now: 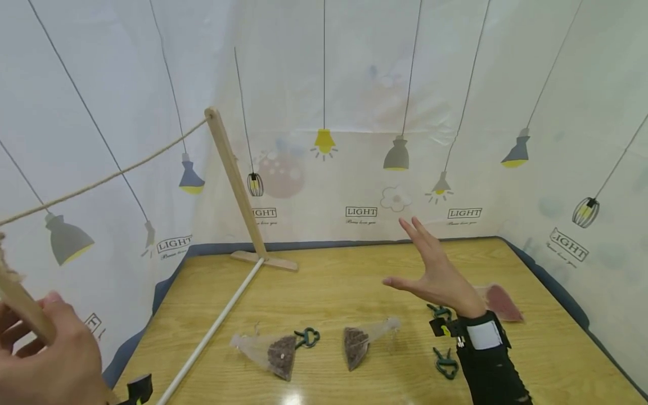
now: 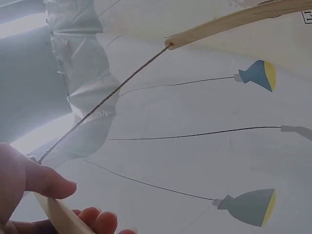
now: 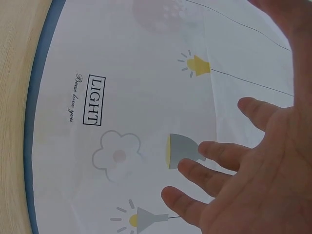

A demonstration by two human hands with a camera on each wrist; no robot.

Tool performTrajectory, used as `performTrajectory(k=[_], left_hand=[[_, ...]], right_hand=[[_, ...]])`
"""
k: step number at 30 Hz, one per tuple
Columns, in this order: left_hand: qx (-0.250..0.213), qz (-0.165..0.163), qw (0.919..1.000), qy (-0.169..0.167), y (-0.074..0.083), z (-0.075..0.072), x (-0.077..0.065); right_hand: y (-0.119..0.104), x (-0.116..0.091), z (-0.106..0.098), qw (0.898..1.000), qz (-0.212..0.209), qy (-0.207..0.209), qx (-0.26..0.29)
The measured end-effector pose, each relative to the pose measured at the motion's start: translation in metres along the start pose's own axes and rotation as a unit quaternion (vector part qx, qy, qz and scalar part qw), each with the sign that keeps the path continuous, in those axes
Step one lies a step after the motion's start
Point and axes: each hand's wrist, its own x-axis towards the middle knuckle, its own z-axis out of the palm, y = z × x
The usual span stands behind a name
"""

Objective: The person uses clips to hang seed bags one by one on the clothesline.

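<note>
At the left edge of the head view, my left hand (image 1: 63,349) grips a wooden post (image 1: 27,309) near its roped end. A thin rope (image 1: 111,177) runs from there to the top of the other wooden post (image 1: 235,180), sagging slightly. In the left wrist view, the thumb lies over the near post (image 2: 61,214) and the fingers curl beneath it. My right hand (image 1: 442,281) is raised over the right side of the table, fingers spread and thumb apart, holding nothing. The right wrist view shows that palm (image 3: 258,195) before the printed curtain.
A white rod (image 1: 217,326) joins the far post's foot (image 1: 280,263). On the wooden table (image 1: 349,287) lie two clear bags of dark bits (image 1: 280,357), a reddish packet (image 1: 503,304) and several green clips (image 1: 446,363). Lamp-printed curtain (image 1: 354,185) surrounds the table.
</note>
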Motion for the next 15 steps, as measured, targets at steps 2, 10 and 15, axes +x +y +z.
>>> performTrajectory(k=[2, 10, 15], left_hand=[[-0.012, -0.024, 0.9996, -0.011, 0.0015, -0.0023, -0.0008], [-0.014, -0.02, 0.9987, -0.044, -0.0013, -0.0018, 0.0015], [-0.02, -0.008, 0.9976, -0.066, -0.0024, -0.0043, 0.005]], right_hand=[[-0.0002, -0.0002, -0.0006, 1.0, 0.0, -0.001, 0.0], [-0.001, -0.0013, -0.0016, 1.0, 0.007, -0.004, -0.001], [-0.0004, -0.001, -0.0036, 1.0, 0.01, -0.005, 0.001]])
